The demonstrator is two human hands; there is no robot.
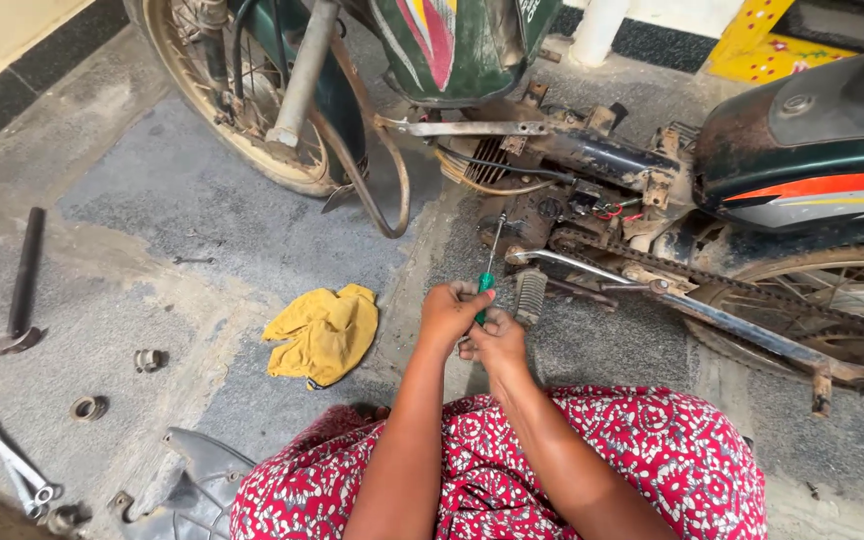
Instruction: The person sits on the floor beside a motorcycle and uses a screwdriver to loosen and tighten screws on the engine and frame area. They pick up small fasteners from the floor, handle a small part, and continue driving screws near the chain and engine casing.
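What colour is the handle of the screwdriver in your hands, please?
Green; the screwdriver handle shows between both hands in the head view.

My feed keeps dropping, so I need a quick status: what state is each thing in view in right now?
Left hand: closed on the screwdriver.
Right hand: closed on the handle too.
Screwdriver: held, tip at the engine.
Motorcycle: upright, drive chain exposed.
Yellow rag: crumpled on the floor.
Hammer: lying flat.
Wrenches: lying loose.
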